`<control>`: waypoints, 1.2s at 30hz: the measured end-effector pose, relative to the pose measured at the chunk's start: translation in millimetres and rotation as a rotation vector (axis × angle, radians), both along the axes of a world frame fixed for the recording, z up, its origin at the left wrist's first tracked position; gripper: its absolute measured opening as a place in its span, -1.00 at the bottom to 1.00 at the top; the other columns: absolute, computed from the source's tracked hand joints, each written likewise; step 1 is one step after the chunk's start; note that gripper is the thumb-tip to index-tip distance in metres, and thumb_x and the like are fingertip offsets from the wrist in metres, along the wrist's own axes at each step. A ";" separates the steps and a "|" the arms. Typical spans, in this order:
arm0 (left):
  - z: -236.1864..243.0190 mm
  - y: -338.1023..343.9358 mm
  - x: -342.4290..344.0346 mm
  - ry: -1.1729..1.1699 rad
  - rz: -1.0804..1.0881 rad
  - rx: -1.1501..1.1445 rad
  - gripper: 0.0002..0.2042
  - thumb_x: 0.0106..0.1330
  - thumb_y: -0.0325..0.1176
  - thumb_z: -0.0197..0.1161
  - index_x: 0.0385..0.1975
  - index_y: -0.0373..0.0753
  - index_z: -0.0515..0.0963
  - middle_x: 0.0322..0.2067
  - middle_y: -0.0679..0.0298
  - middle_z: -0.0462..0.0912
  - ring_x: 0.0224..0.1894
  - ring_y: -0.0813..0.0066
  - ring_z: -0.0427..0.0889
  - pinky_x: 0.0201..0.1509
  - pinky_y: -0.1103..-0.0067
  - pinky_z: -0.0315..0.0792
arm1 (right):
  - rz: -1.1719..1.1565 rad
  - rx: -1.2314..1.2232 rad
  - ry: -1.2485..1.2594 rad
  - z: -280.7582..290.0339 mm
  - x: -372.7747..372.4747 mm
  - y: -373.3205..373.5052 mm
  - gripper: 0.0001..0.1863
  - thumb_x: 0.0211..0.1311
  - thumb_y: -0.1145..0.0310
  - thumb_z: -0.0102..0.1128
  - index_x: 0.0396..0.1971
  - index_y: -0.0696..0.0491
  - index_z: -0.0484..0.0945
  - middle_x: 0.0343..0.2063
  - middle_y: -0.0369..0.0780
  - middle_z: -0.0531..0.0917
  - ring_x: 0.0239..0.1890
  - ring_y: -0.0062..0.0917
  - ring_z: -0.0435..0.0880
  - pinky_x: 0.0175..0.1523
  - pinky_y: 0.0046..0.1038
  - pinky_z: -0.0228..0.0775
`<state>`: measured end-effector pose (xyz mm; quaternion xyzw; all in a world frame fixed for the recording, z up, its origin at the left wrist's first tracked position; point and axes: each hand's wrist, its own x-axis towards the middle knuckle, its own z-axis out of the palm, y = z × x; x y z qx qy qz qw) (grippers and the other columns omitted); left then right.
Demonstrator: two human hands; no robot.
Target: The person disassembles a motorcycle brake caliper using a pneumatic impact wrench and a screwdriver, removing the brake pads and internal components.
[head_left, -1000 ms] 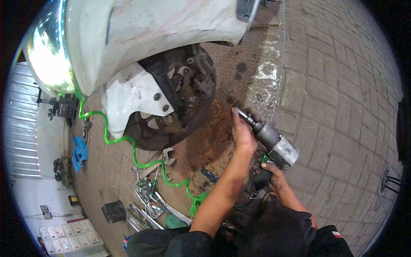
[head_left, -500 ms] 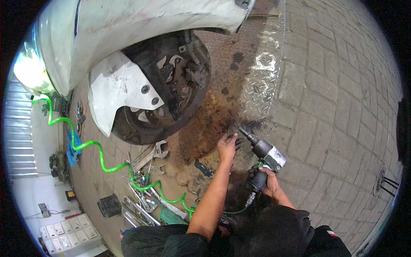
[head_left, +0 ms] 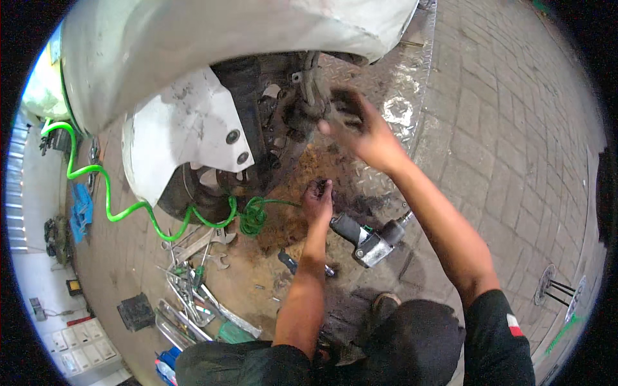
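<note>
While the power wrench (head_left: pixel 371 242) lies near the plate's (head_left: pixel 417 87) edge, we likely reach toward the wheel (head_left: pixel 273 138), right hand (head_left: pixel 368 136) spread, seemingly empty; left hand (head_left: pixel 317 201) curled, contents unclear; next move needs aim.

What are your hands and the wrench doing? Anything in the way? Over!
Left hand near wrench, grip unclear. Right hand blurred, up by car. Wrench lying on ground. Green hose coiled left of left hand, over.
</note>
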<state>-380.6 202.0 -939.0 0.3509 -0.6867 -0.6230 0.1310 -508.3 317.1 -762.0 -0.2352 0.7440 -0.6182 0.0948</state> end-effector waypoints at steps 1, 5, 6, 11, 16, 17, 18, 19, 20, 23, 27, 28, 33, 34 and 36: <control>7.9 2.3 -1.1 -0.004 -0.045 0.054 -0.75 0.27 -0.22 0.31 -0.29 -0.30 0.57 -0.36 0.28 0.67 -0.30 0.45 0.62 -0.14 0.49 0.44 | -0.004 -0.184 -0.026 2.8 -15.8 -19.2 -0.09 0.03 0.00 0.45 0.21 0.30 0.25 0.16 0.02 0.45 0.21 -0.29 0.41 0.33 -0.31 0.20; 54.9 5.1 3.8 -0.085 -0.067 -0.023 -0.75 0.29 -0.21 0.26 -0.26 -0.30 0.58 -0.34 0.22 0.67 -0.32 0.41 0.62 -0.12 0.49 0.44 | -0.037 0.027 0.046 2.3 -50.5 -48.4 -0.11 -0.03 0.10 0.52 0.20 0.26 0.26 0.13 -0.03 0.47 0.20 -0.32 0.40 0.33 -0.32 0.21; 72.2 3.8 7.7 -0.134 -0.105 -0.048 -0.74 0.29 -0.20 0.25 -0.25 -0.29 0.58 -0.32 0.20 0.68 -0.31 0.39 0.62 -0.11 0.49 0.45 | 0.073 -0.030 -0.016 -4.3 -49.6 -45.7 -0.09 -0.06 0.11 0.54 0.21 0.24 0.25 0.12 -0.03 0.48 0.20 -0.32 0.41 0.33 -0.32 0.21; 137.8 -44.6 33.1 -0.097 -0.438 -0.179 -0.66 0.28 -0.14 0.26 -0.16 -0.31 0.58 -0.22 0.10 0.68 -0.22 0.30 0.64 -0.05 0.46 0.45 | 0.131 0.115 0.035 -27.8 -45.5 -49.8 0.25 -0.28 -0.05 0.60 0.32 0.20 -0.03 0.14 0.00 0.47 0.23 -0.22 0.40 0.33 -0.30 0.21; 213.4 -85.4 64.2 0.031 -0.148 -0.371 -0.64 0.24 -0.13 0.32 -0.18 -0.35 0.60 -0.28 0.13 0.69 -0.22 0.34 0.63 -0.05 0.45 0.44 | -0.015 0.307 0.244 -27.9 -28.6 -65.8 0.05 -0.19 0.15 0.61 0.26 0.21 0.13 0.07 -0.02 0.50 0.14 -0.33 0.48 0.23 -0.35 0.36; 223.7 -91.5 68.9 0.175 -0.035 -0.464 -0.64 0.23 -0.14 0.33 -0.20 -0.35 0.60 -0.31 0.14 0.68 -0.24 0.33 0.62 -0.06 0.45 0.44 | -0.049 0.212 0.253 -42.8 -34.9 -68.1 0.02 -0.17 0.18 0.60 0.25 0.19 0.15 0.07 -0.02 0.50 0.11 -0.35 0.50 0.21 -0.36 0.38; 230.9 -92.4 68.9 0.307 0.065 -0.559 -0.65 0.22 -0.15 0.34 -0.21 -0.35 0.60 -0.34 0.14 0.66 -0.26 0.32 0.61 -0.06 0.44 0.43 | -0.089 0.130 0.258 -60.6 -44.6 -62.7 -0.02 -0.15 0.22 0.59 0.24 0.17 0.16 0.07 -0.03 0.50 0.08 -0.37 0.52 0.19 -0.36 0.40; 256.3 -89.8 65.6 0.401 0.204 -0.607 -0.64 0.21 -0.15 0.36 -0.20 -0.34 0.59 -0.34 0.14 0.64 -0.27 0.31 0.60 -0.05 0.44 0.43 | -0.091 0.137 0.264 -69.8 -56.5 -54.0 -0.02 -0.15 0.22 0.59 0.24 0.17 0.16 0.07 -0.03 0.50 0.08 -0.37 0.52 0.19 -0.36 0.40; 274.1 -99.2 67.0 0.488 0.313 -0.779 -0.57 0.18 -0.13 0.38 -0.11 -0.34 0.53 -0.23 0.10 0.59 -0.17 0.27 0.55 0.02 0.42 0.39 | -0.026 0.042 0.158 -77.7 -61.7 -50.9 -0.06 -0.14 0.24 0.59 0.23 0.16 0.19 0.07 -0.04 0.51 0.05 -0.40 0.53 0.17 -0.37 0.42; 283.8 -128.5 48.7 0.634 0.520 -1.084 -0.16 0.01 0.06 0.45 0.22 -0.30 0.26 0.16 -0.04 0.31 0.19 0.07 0.27 0.29 0.22 0.12 | 0.046 -0.173 0.011 -80.5 -45.5 -62.9 -0.16 -0.10 0.21 0.56 0.16 0.15 0.27 0.03 -0.07 0.56 0.00 -0.39 0.58 0.13 -0.34 0.43; 294.7 -154.7 43.9 -0.012 0.107 -1.410 0.17 -0.24 0.37 0.40 0.36 -0.22 0.09 0.32 -0.09 0.12 0.35 -0.21 -0.01 0.34 -0.17 -0.33 | -0.073 0.394 0.328 -37.3 -32.2 -64.1 -0.19 -0.09 0.08 0.50 0.12 0.17 0.35 -0.04 -0.03 0.62 0.02 -0.27 0.62 0.10 -0.29 0.44; 295.1 -159.5 38.4 0.041 0.058 -1.339 0.16 -0.23 0.37 0.40 0.37 -0.16 0.08 0.34 -0.07 0.10 0.37 -0.21 -0.07 0.34 -0.17 -0.34 | -0.089 0.326 0.311 -41.4 -43.5 -55.8 -0.21 -0.09 0.07 0.50 0.10 0.17 0.38 -0.05 -0.03 0.63 0.01 -0.29 0.62 0.10 -0.29 0.44; 301.6 -149.1 45.6 0.078 0.104 -1.382 -0.07 -0.09 0.21 0.43 0.30 -0.12 0.26 0.26 0.02 0.33 0.32 -0.01 0.22 0.40 0.13 -0.06 | 0.017 0.243 0.446 -66.3 -57.1 -56.6 -0.41 -0.05 0.14 0.50 -0.08 0.17 0.50 -0.20 -0.10 0.70 -0.10 -0.33 0.68 0.00 -0.30 0.50; 303.4 -146.9 44.7 0.087 0.100 -1.359 -0.06 -0.09 0.22 0.43 0.31 -0.10 0.25 0.27 0.03 0.32 0.33 -0.02 0.20 0.40 0.12 -0.08 | -0.046 0.308 0.473 -67.6 -58.7 -52.6 -0.40 -0.04 0.14 0.49 -0.06 0.17 0.49 -0.21 -0.08 0.70 -0.11 -0.33 0.69 -0.03 -0.32 0.51; 305.8 -147.1 44.6 0.097 0.102 -1.331 -0.06 -0.08 0.22 0.42 0.32 -0.07 0.23 0.28 0.05 0.29 0.33 -0.04 0.18 0.40 0.10 -0.10 | -0.093 0.374 0.498 -69.9 -62.1 -50.9 -0.40 -0.03 0.15 0.49 -0.05 0.17 0.48 -0.22 -0.07 0.69 -0.13 -0.33 0.69 -0.05 -0.33 0.51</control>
